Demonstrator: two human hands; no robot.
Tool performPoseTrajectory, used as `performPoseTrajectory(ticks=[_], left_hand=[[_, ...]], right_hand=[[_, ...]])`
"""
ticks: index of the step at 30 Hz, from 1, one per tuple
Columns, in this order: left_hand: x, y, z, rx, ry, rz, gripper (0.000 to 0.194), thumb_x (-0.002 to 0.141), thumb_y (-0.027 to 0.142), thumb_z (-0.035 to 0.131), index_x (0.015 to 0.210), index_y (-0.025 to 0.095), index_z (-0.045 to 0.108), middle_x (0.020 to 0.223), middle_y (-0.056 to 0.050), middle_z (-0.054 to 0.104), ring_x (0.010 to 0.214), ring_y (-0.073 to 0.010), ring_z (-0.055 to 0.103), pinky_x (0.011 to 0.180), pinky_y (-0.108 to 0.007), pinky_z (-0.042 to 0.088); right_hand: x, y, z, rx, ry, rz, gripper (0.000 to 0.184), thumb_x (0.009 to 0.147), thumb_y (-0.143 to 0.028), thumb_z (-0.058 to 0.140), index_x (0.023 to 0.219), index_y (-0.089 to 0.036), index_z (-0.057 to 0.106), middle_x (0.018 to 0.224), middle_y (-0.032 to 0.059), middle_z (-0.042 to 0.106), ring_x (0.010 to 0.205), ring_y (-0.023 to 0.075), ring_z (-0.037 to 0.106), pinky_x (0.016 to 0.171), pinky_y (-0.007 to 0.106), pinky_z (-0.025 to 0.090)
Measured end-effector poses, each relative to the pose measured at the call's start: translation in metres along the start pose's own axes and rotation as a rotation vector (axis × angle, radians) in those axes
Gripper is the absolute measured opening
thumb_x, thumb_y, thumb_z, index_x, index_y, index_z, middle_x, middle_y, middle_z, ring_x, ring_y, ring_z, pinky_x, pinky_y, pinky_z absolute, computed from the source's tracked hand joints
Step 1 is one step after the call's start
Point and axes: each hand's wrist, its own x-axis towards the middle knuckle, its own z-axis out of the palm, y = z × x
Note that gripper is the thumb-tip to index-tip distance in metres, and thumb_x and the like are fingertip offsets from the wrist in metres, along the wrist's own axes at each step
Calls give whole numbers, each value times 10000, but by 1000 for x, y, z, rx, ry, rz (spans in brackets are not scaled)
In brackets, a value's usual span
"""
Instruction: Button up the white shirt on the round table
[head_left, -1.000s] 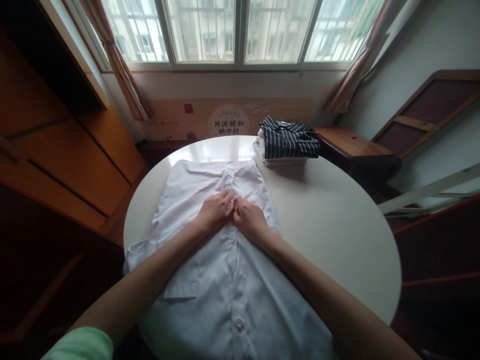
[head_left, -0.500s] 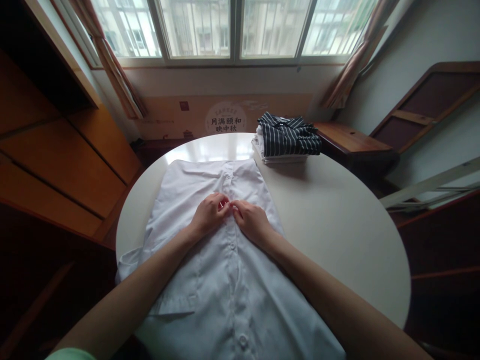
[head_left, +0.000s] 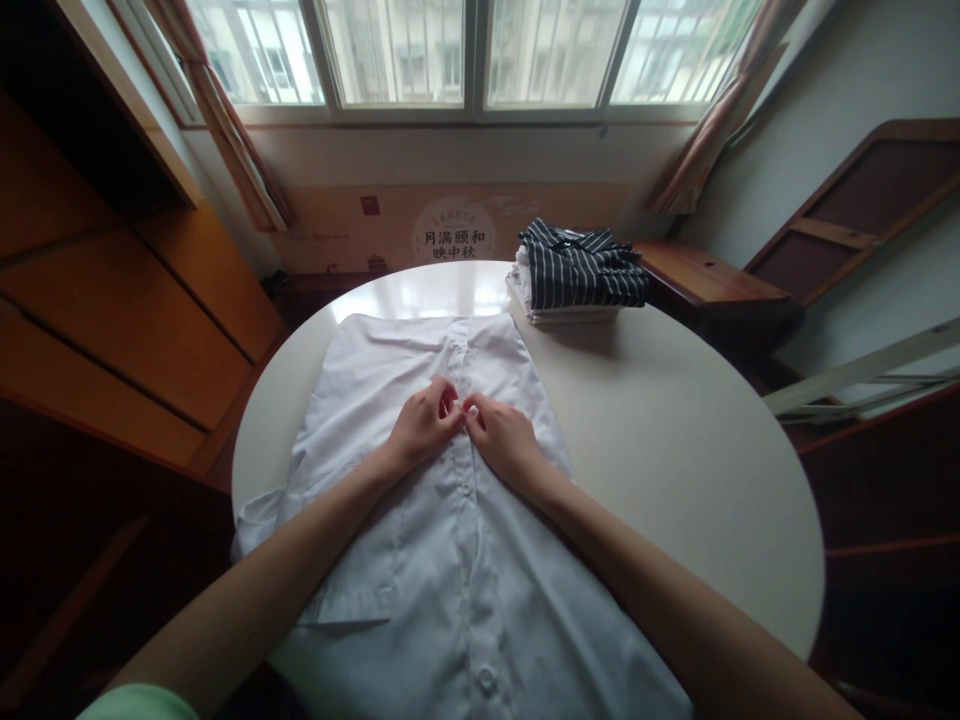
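A white button-up shirt (head_left: 420,560) lies flat, front side up, on a round white table (head_left: 675,450). Both my hands meet over its button placket near the middle. My left hand (head_left: 421,428) pinches the left edge of the placket with curled fingers. My right hand (head_left: 501,435) pinches the right edge just beside it, fingertips almost touching the left hand's. Buttons show along the placket above and below my hands. A chest pocket sits on the shirt at lower left.
A folded pile with a dark striped garment (head_left: 577,275) on top stands at the table's far right edge. Wooden cabinets (head_left: 112,300) line the left. A window with curtains (head_left: 472,50) is behind. A wooden side table (head_left: 712,285) stands at the right.
My hands have stayed at the same spot on the placket, with only slight finger motion. The view has shifted a little.
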Motion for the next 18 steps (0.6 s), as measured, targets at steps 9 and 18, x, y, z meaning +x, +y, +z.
performPoseTrajectory(ticks=[9, 18], left_hand=[[3, -5, 3, -148, 67, -87, 258, 713, 190, 522, 966, 146, 493, 728, -6, 567, 634, -107, 548, 610, -222, 454], [1, 2, -2, -194, 45, 16, 93, 700, 165, 534, 774, 152, 588, 688, -13, 628, 628, -115, 581, 588, -210, 459]], right_hand=[[-1, 3, 2, 9, 2, -2, 128, 817, -251, 438, 864, -196, 543, 779, 32, 647, 682, 153, 579, 574, 235, 310], [-3, 5, 3, 61, 38, -30, 152, 841, -243, 380, 864, -187, 519, 783, 40, 636, 675, 157, 564, 569, 243, 303]])
